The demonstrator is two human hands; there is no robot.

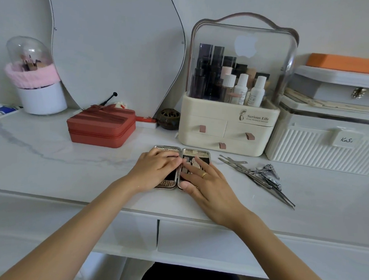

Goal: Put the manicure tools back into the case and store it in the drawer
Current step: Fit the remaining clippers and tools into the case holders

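Note:
A small metal-framed manicure case [196,152] lies open flat on the white marble desk, its two halves side by side. My left hand [156,170] rests flat on the left half, fingers spread. My right hand [205,179], with a gold ring, lies on the right half, thumb at the case's near edge. A pile of silver manicure tools [260,176] lies loose on the desk to the right of the case. The desk drawer [206,239] below the front edge is closed.
A red zip box [101,124] sits at the left. Behind the case stands a cream cosmetics organiser [227,129] with three small drawers, and a white ribbed box [324,145] is at the right. A mirror leans on the wall, beside a brush holder [39,85].

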